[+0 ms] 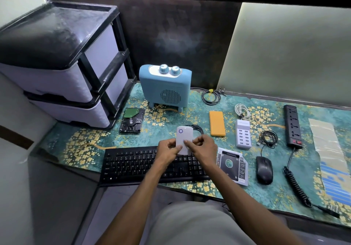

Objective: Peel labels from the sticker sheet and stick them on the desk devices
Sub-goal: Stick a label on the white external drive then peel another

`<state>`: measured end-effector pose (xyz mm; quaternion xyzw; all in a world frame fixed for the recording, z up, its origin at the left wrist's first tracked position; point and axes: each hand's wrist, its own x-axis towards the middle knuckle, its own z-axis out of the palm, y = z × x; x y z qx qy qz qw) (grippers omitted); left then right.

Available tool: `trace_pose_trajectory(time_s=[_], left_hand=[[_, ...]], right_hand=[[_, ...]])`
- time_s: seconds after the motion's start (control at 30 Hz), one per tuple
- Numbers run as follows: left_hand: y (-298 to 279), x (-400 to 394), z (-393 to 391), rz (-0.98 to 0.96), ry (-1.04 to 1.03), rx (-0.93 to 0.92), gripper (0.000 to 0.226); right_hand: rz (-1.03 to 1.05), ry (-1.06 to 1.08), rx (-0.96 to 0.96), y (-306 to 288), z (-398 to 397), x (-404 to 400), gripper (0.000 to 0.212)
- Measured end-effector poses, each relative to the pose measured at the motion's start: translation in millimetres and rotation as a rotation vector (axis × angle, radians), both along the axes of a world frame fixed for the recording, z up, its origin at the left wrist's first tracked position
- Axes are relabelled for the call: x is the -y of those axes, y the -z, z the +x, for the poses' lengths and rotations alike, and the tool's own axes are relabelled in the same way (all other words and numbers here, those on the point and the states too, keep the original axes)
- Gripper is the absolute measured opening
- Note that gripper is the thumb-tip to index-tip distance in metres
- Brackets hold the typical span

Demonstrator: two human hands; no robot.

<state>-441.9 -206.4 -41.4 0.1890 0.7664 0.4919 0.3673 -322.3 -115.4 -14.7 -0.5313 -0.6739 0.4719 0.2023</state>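
Note:
A small white device with a blue ring [182,135] is held above the black keyboard [133,166]. My left hand [168,149] grips its lower left side. My right hand [203,147] rests on its right side, with a finger pressed flat on its face; whether a label lies under that finger is hidden. The sticker sheet [331,161], pale backing with several blue labels low down, lies at the desk's right edge, apart from both hands.
On the patterned mat [91,144] lie a bare hard drive [132,120], blue heater [165,87], orange power bank [217,123], white multi-port charger [243,135], drive caddy [232,165], black mouse [264,169], power strip [292,126] and coiled cables. A drawer unit [62,64] stands at left.

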Motion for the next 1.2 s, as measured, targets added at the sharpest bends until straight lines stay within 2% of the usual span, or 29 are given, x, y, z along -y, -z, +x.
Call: trace_pose_trajectory(time_s=[0.13,0.23,0.33,0.57,0.67,0.77,0.8,0.9,1.0,1.1,1.2], left_hand=[[1,-3,-13,-0.091,-0.108,-0.059,0.023],[-3,-4,-29,-0.194,-0.170,-0.130,0.027],[0,-4,-44,-0.251,-0.202,-0.112,0.032],[3,-11,-56,-0.225,-0.192,-0.097,0.036],[5,-15,-61,-0.251,-0.185,-0.116,0.029],[9,-14,-61,-0.336,-0.200,-0.188,0.009],[11,-14,-60,-0.361,-0.206,-0.222,0.010],[12,-9,-52,-0.403,-0.218,-0.352,0.003],[17,9,-47,-0.491,-0.283,-0.518,0.037],[26,43,-45,-0.573,-0.455,-0.617,0.049],[29,85,-27,-0.556,-0.689,-0.627,0.049]], right_hand=[[-0.017,0.012,0.033,5,13,4,0.020],[-0.050,0.010,0.029,9,22,9,0.019],[-0.074,0.006,0.019,11,25,15,0.018],[-0.097,-0.002,0.046,11,39,30,0.011],[-0.117,-0.002,0.072,11,48,37,0.009],[-0.114,-0.005,0.085,14,57,39,0.008],[-0.106,-0.003,0.104,14,60,39,0.008],[-0.102,-0.013,0.156,14,65,37,0.016],[-0.109,-0.090,0.221,18,66,39,0.038],[-0.076,-0.159,0.282,23,65,43,0.051],[-0.044,-0.197,0.362,21,63,38,0.056]])
